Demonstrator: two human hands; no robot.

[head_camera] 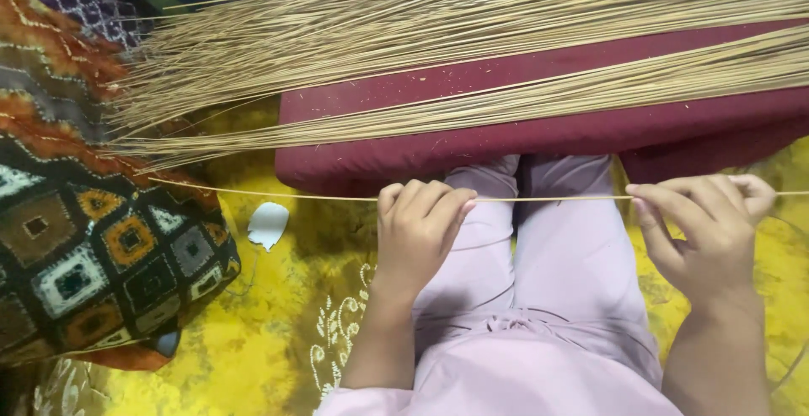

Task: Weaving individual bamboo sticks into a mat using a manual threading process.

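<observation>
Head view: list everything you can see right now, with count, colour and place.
Single stick: one, tan, pinched between both hands, stretched across the lap.
Stick bundle: many, tan, spread over the cushion, tips fanning left.
Cushion: one, maroon, ahead of the knees.
Patterned pillow: one, orange, black and brown, left.
Floor cloth: yellow, underneath.
Pale scrap: one, whitish, on the yellow cloth.
Trousers: lilac, centre.
Left hand, right hand: gripping the stick.

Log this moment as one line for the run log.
left hand: pinching thin stick | right hand: pinching same stick | stick: level, above lap | stick bundle: on maroon cushion
</observation>
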